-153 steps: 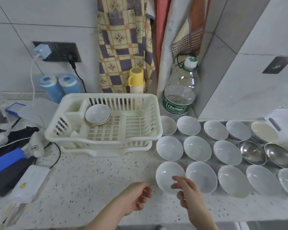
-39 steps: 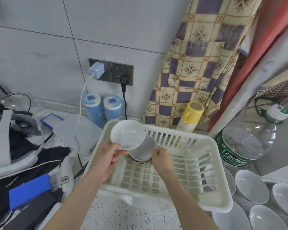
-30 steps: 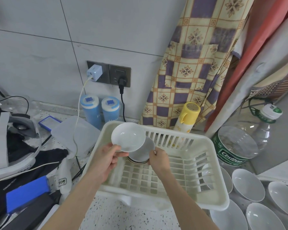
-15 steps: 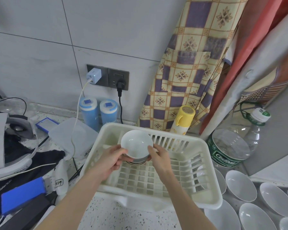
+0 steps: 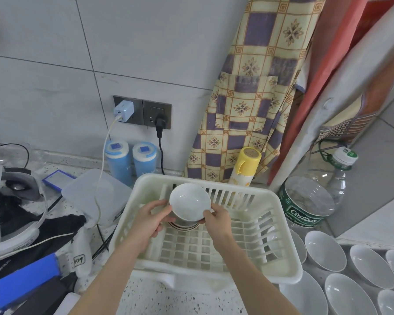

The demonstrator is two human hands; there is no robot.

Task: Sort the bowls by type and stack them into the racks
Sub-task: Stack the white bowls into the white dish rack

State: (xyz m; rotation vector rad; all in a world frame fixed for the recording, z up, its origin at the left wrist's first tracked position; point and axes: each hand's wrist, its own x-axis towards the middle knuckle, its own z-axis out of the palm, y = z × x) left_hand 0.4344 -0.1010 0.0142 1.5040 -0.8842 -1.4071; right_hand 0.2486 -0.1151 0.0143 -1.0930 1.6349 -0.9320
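Observation:
A small white bowl [image 5: 190, 205] is nested in another bowl [image 5: 184, 225] with a striped rim, at the back left of the cream plastic dish rack [image 5: 282, 267]. My left hand [image 5: 149, 220] grips the top bowl's left rim. My right hand [image 5: 217, 220] holds the stack from the right, fingers on the bowls' edge. Several more white bowls [image 5: 324, 251] lie on the counter to the right of the rack.
A large clear water bottle [image 5: 314, 198] and a yellow flask [image 5: 245, 165] stand behind the rack. Two blue canisters [image 5: 132, 159], a translucent lid [image 5: 96, 192], cables, a white headset [image 5: 0, 210] and blue boxes [image 5: 25, 283] crowd the left counter. Aprons hang above.
My left hand has lowered the white bowl onto the bowl in the rack, which my right hand steadies. Five seconds ago both hands were at the bowls on the counter.

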